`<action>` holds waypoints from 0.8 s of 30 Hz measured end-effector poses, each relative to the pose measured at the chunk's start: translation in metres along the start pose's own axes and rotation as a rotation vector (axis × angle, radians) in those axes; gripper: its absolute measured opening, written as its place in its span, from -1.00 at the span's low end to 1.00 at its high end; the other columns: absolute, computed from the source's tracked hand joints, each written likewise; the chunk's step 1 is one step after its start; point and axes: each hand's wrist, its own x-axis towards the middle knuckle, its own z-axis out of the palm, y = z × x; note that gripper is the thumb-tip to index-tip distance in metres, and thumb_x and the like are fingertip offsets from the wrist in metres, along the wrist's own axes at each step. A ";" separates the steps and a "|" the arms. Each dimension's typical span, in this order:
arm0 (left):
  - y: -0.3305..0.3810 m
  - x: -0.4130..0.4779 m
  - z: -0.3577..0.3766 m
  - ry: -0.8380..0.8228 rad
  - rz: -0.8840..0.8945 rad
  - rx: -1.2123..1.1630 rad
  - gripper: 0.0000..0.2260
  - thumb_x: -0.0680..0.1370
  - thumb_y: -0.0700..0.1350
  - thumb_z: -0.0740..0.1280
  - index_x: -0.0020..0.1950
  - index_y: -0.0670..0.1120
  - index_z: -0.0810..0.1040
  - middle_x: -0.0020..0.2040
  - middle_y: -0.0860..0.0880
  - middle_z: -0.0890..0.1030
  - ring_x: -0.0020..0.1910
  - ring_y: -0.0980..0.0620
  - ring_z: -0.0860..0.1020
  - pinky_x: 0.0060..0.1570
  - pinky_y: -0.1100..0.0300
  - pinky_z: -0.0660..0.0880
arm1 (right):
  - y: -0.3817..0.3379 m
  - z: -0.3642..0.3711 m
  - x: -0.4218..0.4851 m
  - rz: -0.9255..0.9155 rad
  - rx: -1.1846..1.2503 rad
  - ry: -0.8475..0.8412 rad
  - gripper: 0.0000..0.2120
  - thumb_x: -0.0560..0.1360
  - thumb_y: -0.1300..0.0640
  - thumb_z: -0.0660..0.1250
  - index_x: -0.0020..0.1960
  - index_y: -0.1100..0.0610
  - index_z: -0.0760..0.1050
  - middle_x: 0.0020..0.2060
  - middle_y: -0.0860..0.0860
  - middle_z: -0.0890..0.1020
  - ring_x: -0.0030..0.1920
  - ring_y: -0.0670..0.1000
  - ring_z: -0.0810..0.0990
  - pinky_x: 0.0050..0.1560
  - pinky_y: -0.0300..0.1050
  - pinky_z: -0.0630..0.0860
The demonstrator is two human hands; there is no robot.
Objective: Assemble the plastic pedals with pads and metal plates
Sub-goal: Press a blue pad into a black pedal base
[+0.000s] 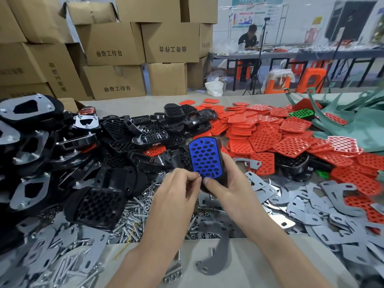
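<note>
Pedal (220, 150) with blue pad (205, 157) facing the camera, held above the bench (239, 267), long axis pointing away, far end tilted up. Right hand (226, 188) grip wraps its near end, thumb on the pad; left hand (178, 188) grip pinches a small part (198, 174) at the pad's near-left corner. Black pedals (116, 129) heaped left, red pads (264, 138) right, metal plates (307, 204) and bolts (135, 215) beneath.
</note>
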 end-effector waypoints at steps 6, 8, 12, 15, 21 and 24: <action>-0.004 0.006 -0.002 -0.026 -0.074 -0.117 -0.98 0.57 -0.10 0.42 -0.05 0.01 0.62 -0.13 0.21 0.65 -0.08 0.25 0.59 -0.09 0.38 0.49 | 0.000 0.002 0.000 0.000 -0.057 0.024 -0.52 0.56 0.46 0.28 0.24 -0.08 0.50 0.04 -0.14 0.70 0.10 -0.11 0.66 0.16 -0.22 0.55; -0.005 0.006 -0.002 -0.035 -0.047 -0.105 -0.97 0.57 -0.10 0.43 -0.07 0.01 0.62 -0.12 0.20 0.65 -0.08 0.23 0.60 -0.08 0.36 0.49 | 0.001 0.001 -0.001 0.001 -0.059 0.036 -0.51 0.56 0.47 0.29 0.22 -0.10 0.50 0.04 -0.13 0.70 0.08 -0.11 0.66 0.13 -0.22 0.55; -0.009 0.009 -0.003 -0.035 -0.007 -0.102 -0.95 0.54 -0.13 0.46 -0.10 0.00 0.63 -0.14 0.21 0.65 -0.10 0.26 0.60 -0.12 0.43 0.48 | 0.001 0.001 -0.001 0.007 -0.072 0.029 -0.51 0.56 0.46 0.29 0.21 -0.11 0.52 0.04 -0.14 0.70 0.08 -0.09 0.67 0.11 -0.26 0.56; -0.009 0.008 -0.003 -0.052 -0.021 -0.104 -0.94 0.53 -0.12 0.47 -0.11 0.02 0.63 -0.15 0.21 0.66 -0.10 0.28 0.60 -0.11 0.43 0.49 | 0.002 0.002 -0.002 0.004 -0.066 0.028 -0.52 0.57 0.44 0.28 0.22 -0.12 0.52 0.04 -0.10 0.70 0.05 0.00 0.67 0.10 -0.14 0.61; -0.009 0.013 -0.004 -0.098 -0.248 -0.373 -0.87 0.51 -0.18 0.49 -0.16 0.05 0.66 -0.21 0.19 0.70 -0.25 0.24 0.65 -0.22 0.45 0.50 | 0.000 0.005 -0.003 -0.008 -0.028 0.038 -0.49 0.57 0.47 0.26 0.22 -0.12 0.53 0.03 -0.09 0.71 0.07 -0.05 0.68 0.09 -0.15 0.62; -0.010 0.016 -0.006 -0.143 -0.305 -0.468 -0.86 0.50 -0.20 0.50 -0.17 0.04 0.67 -0.19 0.15 0.71 -0.24 0.23 0.65 -0.15 0.37 0.54 | -0.001 0.006 -0.004 -0.008 -0.027 0.033 -0.50 0.57 0.47 0.27 0.23 -0.10 0.52 0.04 -0.10 0.70 0.09 -0.04 0.67 0.18 -0.06 0.61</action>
